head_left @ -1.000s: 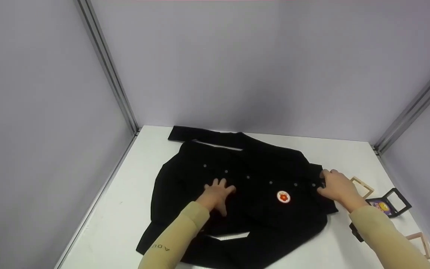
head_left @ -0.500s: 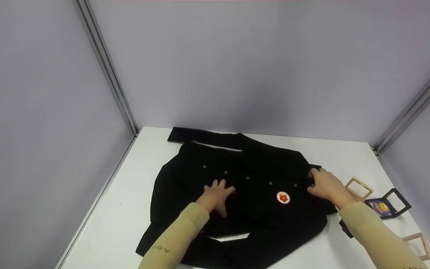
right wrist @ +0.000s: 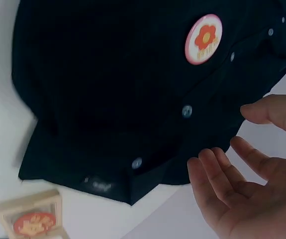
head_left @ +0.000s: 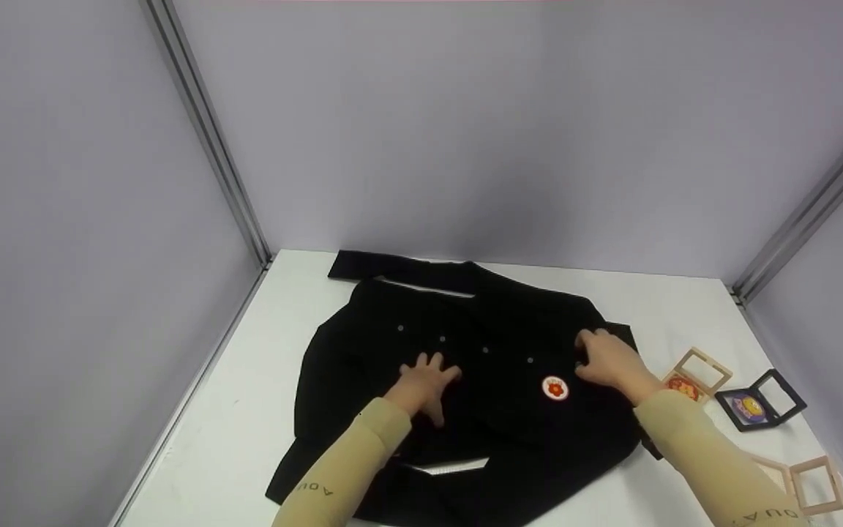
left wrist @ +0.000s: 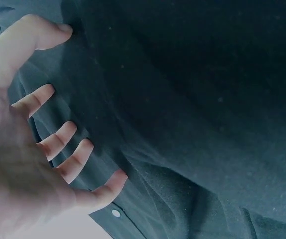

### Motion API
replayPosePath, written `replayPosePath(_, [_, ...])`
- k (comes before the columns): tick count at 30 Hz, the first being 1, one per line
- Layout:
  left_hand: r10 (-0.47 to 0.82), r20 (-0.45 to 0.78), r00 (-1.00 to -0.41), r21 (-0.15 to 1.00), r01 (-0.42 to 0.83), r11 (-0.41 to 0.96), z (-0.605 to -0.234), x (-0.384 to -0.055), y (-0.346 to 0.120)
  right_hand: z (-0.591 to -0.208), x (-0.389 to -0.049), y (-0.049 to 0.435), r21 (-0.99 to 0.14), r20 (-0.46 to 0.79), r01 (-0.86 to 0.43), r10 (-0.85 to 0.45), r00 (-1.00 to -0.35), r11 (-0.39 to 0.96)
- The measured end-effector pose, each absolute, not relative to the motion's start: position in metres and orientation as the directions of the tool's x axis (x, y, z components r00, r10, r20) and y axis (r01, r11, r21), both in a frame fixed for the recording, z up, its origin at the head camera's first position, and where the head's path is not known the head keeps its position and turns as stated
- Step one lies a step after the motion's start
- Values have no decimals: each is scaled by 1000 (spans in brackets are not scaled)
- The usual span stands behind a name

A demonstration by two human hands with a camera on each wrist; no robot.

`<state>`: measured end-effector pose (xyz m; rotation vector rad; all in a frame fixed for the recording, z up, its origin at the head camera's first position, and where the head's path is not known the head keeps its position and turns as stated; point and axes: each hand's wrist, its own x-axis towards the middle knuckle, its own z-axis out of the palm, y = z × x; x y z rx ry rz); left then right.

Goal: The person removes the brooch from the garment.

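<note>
A black button-up shirt (head_left: 480,410) lies spread on the white table, its row of buttons running left to right. On its chest is a round white pin badge (head_left: 555,388) with a red flower, beside the buttons. My left hand (head_left: 423,384) rests on the cloth with fingers spread; the left wrist view shows its fingertips touching dark fabric (left wrist: 192,99). My right hand (head_left: 609,364) is over the button edge, to the right of the badge. In the right wrist view its thumb and loosely bent fingers (right wrist: 213,184) stand apart with nothing between them.
At the right of the table (head_left: 209,432) lie an opened light wooden case (head_left: 707,369) holding a red round badge, an opened black case (head_left: 780,399) with a purple and yellow badge, and another pale wooden case (head_left: 824,487). Grey panels (head_left: 465,132) enclose the table.
My right hand has moved left along the button edge, from the shirt's right end toward the badge. More of the wooden cases now shows. My left hand has stayed in place.
</note>
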<state>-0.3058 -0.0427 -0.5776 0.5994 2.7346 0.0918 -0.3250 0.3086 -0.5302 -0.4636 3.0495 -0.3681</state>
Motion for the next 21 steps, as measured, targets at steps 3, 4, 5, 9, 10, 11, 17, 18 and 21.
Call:
replayPosePath(3, [418,-312,-853,129,398,908,-578,-306,-42,-537,-324,301,-233,-12,-291,-302,-953,928])
replayPosePath(4, [418,-312,-853,126,399,908,-579,-307,-42,-539,-323,299,-232,-17,-294,-306,-952,927])
replayPosePath(5, [418,-312,-853,124,400,908,-579,-307,-42,-541,-323,297,-230,-21,-296,-308,-951,927])
replayPosePath(9, [416,-309,-855,125,397,909,-580,-306,-42,-549,-321,289,-239,-31,-297,-313,-949,924])
replayPosePath(10, [416,-307,-856,125,397,909,-580,-306,-42,-551,-320,288,-246,-34,-295,-312,-949,923])
replayPosePath(11, [416,-305,-857,127,396,909,-579,-306,-42,-553,-320,286,-250,-37,-291,-309,-950,923])
replayPosePath(17, [421,-293,-859,137,398,907,-580,-305,-43,-561,-317,279,-258,-47,-277,-299,-953,925])
replayPosePath(18, [422,-291,-859,140,398,907,-580,-305,-43,-563,-317,278,-261,-46,-277,-299,-953,925])
replayPosePath(21, [421,-290,-860,150,393,907,-580,-305,-43,-566,-317,277,-275,-44,-278,-301,-953,920])
